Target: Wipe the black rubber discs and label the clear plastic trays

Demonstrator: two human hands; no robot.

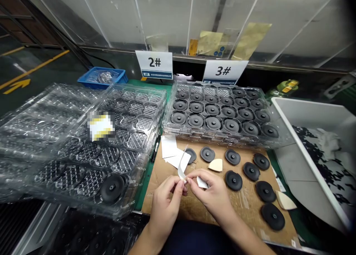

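Clear plastic trays (pixel 91 154) spread across the left of the frame, a brown cardboard sheet (pixel 246 206) across lower center, a white bin (pixel 294 162) at right and a tray of black discs (pixel 217 136) just above center — while the left hand (pixel 168 195) and right hand (pixel 213 192) meet at lower center, near loose discs (pixel 234 184), fingertips pinched together on a thin, curling white strip (pixel 182 169)

matt plastic discs (pixel 234 180), glossy plastic trays (pixel 136 140), matt cardboard (pixel 250 219), smooth paper strip (pixel 180 171)

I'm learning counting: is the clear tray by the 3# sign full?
The clear tray isn't full: black discs fill most pockets, but some back ones look bare.
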